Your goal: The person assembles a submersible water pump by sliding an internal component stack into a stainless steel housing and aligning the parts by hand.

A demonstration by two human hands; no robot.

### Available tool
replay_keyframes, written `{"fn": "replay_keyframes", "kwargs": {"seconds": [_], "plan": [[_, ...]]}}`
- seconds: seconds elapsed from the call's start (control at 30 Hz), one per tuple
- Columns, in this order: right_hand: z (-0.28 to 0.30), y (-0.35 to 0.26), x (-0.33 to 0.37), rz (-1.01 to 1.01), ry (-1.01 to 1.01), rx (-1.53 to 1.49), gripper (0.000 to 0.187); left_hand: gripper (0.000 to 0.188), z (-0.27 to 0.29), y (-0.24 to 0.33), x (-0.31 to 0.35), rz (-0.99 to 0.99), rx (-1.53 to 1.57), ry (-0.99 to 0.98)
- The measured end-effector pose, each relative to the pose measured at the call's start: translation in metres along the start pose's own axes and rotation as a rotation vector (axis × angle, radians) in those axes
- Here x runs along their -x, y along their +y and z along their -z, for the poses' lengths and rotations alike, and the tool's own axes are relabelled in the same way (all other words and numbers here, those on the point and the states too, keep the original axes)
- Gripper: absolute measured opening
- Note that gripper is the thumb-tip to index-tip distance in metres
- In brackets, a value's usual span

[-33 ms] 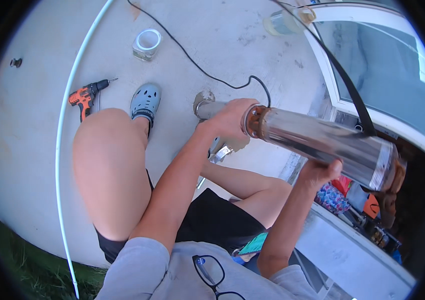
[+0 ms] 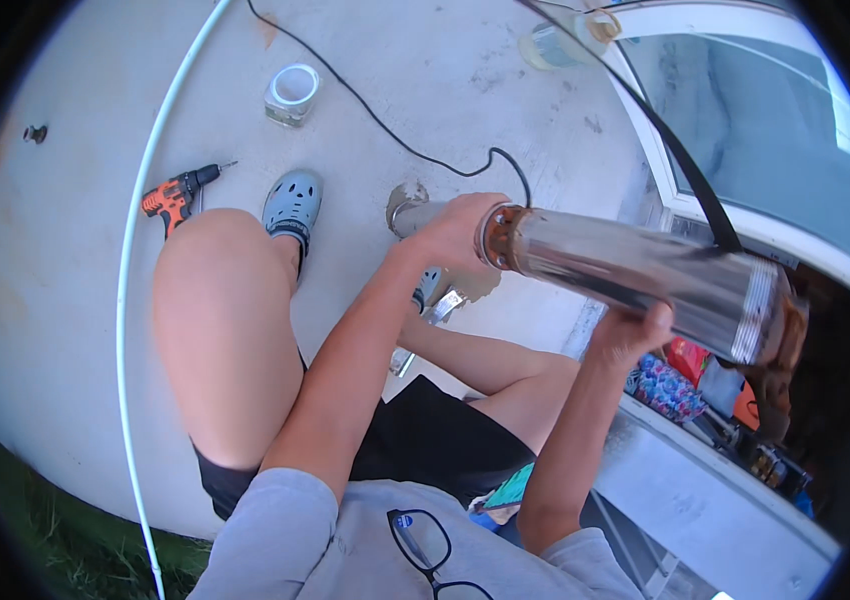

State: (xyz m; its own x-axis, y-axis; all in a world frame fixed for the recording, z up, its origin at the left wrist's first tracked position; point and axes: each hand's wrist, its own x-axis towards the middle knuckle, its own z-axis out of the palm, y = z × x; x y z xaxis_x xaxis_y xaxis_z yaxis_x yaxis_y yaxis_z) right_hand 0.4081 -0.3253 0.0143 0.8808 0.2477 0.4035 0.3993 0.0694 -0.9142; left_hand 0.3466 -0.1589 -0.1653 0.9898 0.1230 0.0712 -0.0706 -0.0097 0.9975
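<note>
A long, shiny steel submersible pump lies slanted across my lap, its wider body toward the right. Rusty brown metal shows at the collar and at the far right end. My left hand is wrapped around the narrower section, just left of the collar. From below, my right hand supports the wide body with the thumb up along its side; the fingers are hidden behind the steel. A black cable runs over the ground to the collar. Wet brown patches lie under the narrow end.
An orange and black cordless drill lies beyond my left knee, near a clear jar. A pale hose curves along the left. At right stand a white-framed glass door and a sill with tools and cloths behind it.
The pump's right end has shifted slightly left and up, and my right hand has risen with it. My left hand keeps its hold at the collar.
</note>
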Motion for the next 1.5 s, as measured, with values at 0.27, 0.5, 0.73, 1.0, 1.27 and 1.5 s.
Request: {"fn": "replay_keyframes", "kwargs": {"seconds": [0.27, 0.5, 0.73, 1.0, 1.27, 1.5], "plan": [[-0.031, -0.016, 0.008, 0.025, -0.006, 0.030, 0.081, 0.078, -0.002, -0.022, 0.032, 0.064, -0.461, 0.145], [-0.023, -0.026, 0.001, 0.074, -0.022, 0.054, 0.088, 0.054, 0.011, 0.132, 0.053, 0.089, -0.312, 0.394], [-0.015, -0.019, 0.001, -0.046, -0.149, -0.076, 0.092, 0.079, -0.024, 0.225, 0.041, -0.320, -0.037, 0.162], [0.013, -0.026, -0.044, -0.462, -0.322, -0.561, 0.044, 0.049, -0.056, 0.184, -0.004, -0.316, 0.213, 0.352], [-0.026, -0.025, -0.026, -0.308, 0.012, -0.548, 0.036, 0.029, -0.048, 0.165, -0.030, -0.334, 0.337, 0.623], [-0.064, -0.028, 0.013, -0.004, 0.400, -0.072, 0.048, 0.036, -0.005, 0.190, -0.038, -0.141, 0.529, 0.270]]}}
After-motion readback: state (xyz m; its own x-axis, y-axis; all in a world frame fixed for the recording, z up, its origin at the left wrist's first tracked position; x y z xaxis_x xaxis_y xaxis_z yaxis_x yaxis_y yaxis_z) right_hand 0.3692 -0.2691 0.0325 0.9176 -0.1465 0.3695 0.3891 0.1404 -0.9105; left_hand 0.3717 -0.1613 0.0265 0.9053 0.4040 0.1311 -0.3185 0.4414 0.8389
